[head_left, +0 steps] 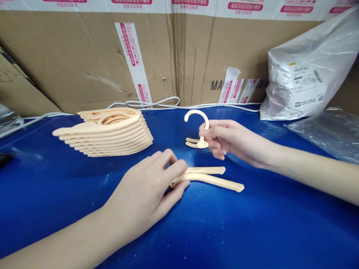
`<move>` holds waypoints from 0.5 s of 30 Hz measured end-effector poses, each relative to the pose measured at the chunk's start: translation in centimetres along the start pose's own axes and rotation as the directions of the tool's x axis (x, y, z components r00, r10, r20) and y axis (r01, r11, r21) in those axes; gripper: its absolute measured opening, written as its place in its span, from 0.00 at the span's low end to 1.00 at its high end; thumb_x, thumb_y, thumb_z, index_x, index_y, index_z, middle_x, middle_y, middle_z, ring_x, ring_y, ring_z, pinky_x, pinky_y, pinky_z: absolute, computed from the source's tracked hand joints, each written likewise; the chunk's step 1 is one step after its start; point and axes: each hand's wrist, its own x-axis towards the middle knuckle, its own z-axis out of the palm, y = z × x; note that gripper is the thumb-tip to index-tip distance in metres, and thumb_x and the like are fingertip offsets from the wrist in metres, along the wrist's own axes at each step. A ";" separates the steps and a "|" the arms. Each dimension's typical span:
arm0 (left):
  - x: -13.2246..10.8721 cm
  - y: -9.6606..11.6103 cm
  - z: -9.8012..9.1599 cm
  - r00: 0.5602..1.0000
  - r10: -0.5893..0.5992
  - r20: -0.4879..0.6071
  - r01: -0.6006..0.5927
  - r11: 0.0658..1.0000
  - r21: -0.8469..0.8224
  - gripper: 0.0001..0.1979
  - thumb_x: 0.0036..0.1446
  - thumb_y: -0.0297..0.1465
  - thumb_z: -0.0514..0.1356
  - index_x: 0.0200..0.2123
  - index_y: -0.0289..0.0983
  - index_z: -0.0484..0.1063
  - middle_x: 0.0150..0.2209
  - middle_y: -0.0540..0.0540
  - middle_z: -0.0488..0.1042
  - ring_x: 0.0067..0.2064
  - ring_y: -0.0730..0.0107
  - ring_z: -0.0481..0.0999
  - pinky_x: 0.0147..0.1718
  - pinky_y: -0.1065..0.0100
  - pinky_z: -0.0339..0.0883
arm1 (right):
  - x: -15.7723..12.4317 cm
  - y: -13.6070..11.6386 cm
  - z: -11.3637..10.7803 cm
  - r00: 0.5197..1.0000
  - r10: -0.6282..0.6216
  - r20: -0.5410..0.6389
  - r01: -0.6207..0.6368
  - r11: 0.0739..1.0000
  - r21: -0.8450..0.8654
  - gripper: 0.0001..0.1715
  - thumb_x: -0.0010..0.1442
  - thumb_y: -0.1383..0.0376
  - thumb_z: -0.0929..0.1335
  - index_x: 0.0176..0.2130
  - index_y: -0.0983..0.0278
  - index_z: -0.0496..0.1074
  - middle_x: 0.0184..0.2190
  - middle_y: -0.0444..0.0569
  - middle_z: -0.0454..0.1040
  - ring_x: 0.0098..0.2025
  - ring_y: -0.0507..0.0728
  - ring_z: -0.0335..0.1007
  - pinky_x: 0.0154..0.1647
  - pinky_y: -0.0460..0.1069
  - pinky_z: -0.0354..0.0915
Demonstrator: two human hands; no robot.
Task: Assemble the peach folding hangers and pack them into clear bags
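Fingers (216, 132) of the right hand (236, 139) pinch the hook (206, 120) above the table (202, 236) while those of the left hand (147, 181) close on the bars (214, 179) in front, which a slack left grip could let splay.

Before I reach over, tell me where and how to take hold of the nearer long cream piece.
The nearer long cream piece is probably best pinched across its narrow width near the right end, coming from the right: that stretch is fairly straight and uncovered, while the left hand holds its curved left end.
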 end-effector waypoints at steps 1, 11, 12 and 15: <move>0.1 0.1 0.0 1.000 0.000 0.013 0.000 1.000 -0.010 0.07 0.67 0.31 0.50 0.36 0.39 0.65 0.37 0.49 0.66 0.34 0.68 0.67 0.32 0.65 0.60 | -0.4 0.5 0.0 0.999 0.021 -0.025 -0.020 0.999 0.038 0.06 0.61 0.64 0.67 0.33 0.64 0.66 0.20 0.37 0.59 0.20 0.47 0.52 0.20 0.44 0.55; 1.3 1.4 -0.1 0.998 0.027 0.065 -0.019 0.993 -0.119 0.06 0.66 0.31 0.52 0.36 0.39 0.65 0.38 0.50 0.67 0.33 0.70 0.67 0.30 0.68 0.60 | -0.9 1.9 -0.8 0.980 -0.145 -0.134 0.136 0.988 -0.079 0.06 0.60 0.64 0.67 0.32 0.64 0.70 0.24 0.41 0.66 0.25 0.48 0.60 0.28 0.45 0.59; 1.4 1.5 0.0 0.998 0.033 0.053 -0.026 0.991 -0.134 0.05 0.66 0.31 0.52 0.36 0.39 0.65 0.38 0.50 0.67 0.34 0.70 0.67 0.30 0.68 0.60 | -0.9 1.9 -0.8 0.979 -0.149 -0.138 0.138 0.987 -0.081 0.06 0.59 0.64 0.68 0.31 0.65 0.70 0.25 0.42 0.67 0.26 0.49 0.62 0.29 0.45 0.60; 1.5 1.6 0.1 1.000 0.010 0.000 -0.010 0.984 -0.181 0.04 0.65 0.30 0.53 0.36 0.39 0.65 0.37 0.50 0.67 0.34 0.70 0.68 0.29 0.69 0.59 | -1.0 2.0 -0.8 0.979 -0.156 -0.134 0.144 0.985 -0.100 0.06 0.60 0.64 0.68 0.32 0.65 0.71 0.28 0.43 0.71 0.30 0.50 0.67 0.33 0.45 0.64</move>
